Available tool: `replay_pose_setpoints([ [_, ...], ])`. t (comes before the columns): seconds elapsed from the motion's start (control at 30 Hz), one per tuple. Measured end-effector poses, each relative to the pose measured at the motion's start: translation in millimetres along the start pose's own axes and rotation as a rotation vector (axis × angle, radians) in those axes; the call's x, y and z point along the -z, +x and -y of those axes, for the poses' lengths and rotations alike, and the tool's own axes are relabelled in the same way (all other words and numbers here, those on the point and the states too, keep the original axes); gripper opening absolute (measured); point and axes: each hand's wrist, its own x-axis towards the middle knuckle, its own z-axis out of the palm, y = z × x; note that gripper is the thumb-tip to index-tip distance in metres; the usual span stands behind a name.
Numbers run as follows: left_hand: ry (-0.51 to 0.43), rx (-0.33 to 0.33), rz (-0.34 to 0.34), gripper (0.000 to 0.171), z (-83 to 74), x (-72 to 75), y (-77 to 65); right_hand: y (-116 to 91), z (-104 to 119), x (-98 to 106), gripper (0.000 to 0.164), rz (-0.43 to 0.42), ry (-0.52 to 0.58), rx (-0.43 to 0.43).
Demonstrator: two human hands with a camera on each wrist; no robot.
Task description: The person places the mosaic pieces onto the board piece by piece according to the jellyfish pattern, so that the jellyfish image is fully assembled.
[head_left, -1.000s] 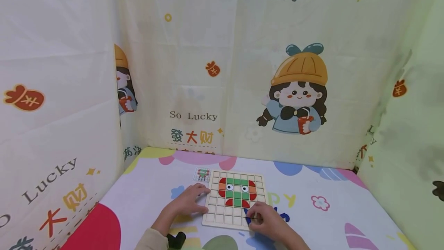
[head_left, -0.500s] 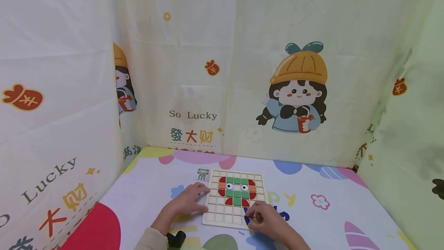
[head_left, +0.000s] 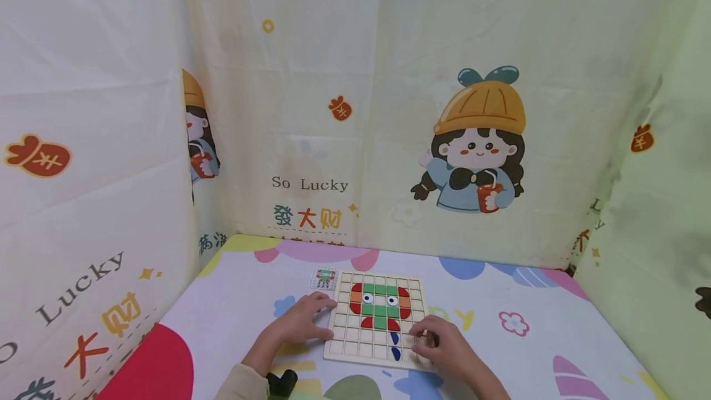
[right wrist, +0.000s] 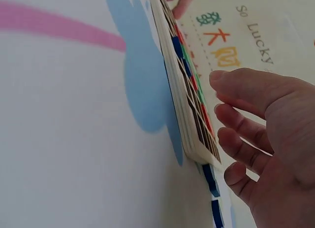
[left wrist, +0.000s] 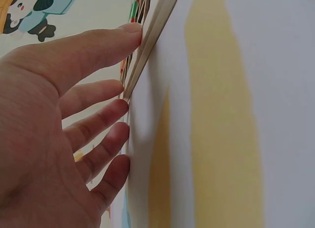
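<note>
A square wooden grid board (head_left: 358, 350) lies on the table. Set in its cells is a face-like pattern of red, green and orange pieces (head_left: 380, 312) with two eye pieces. Below this pattern, two dark blue curved pieces (head_left: 395, 338) lie one under the other. My left hand (head_left: 300, 323) rests its thumb and fingertips against the board's left edge. Over the right edge hovers my right hand (head_left: 444, 344), fingers loosely bent and holding nothing. In the right wrist view, two more blue pieces (right wrist: 210, 179) lie beyond the board's corner; the right hand hides them in the head view.
A small picture card (head_left: 324, 278) with a similar figure sits at the board's upper left corner. The patterned tabletop (head_left: 500, 363) extends to the right. Printed cloth walls (head_left: 383, 141) enclose the back and both sides.
My right hand has let go and moved right, off the blue pieces, so both now show in their cells. The left hand stays at the board's edge.
</note>
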Motion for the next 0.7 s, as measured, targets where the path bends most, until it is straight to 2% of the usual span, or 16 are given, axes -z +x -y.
replay_pose_setpoints([
  [0.13, -0.001, 0.000, -0.002, 0.063, -1.3, 0.5, -0.3, -3, -7, 6, 0.018, -0.038, -0.004, 0.003],
  [0.33, -0.002, -0.009, -0.002, 0.063, -1.7, 2.1, 0.1, -6, -12, 16, 0.020, -0.083, -0.025, -0.079],
  [0.43, -0.002, -0.009, -0.001, 0.063, -2.1, 2.7, 0.4, -7, -17, 20, 0.021, -0.110, -0.046, -0.094],
  [0.6, -0.012, -0.011, 0.007, 0.063, -2.5, 2.6, 0.7, -10, -24, 22, 0.023, -0.137, -0.074, -0.099],
  [0.7, -0.013, -0.010, 0.008, 0.063, -2.3, 2.8, -0.2, -9, -25, 21, 0.025, -0.151, -0.081, -0.135],
])
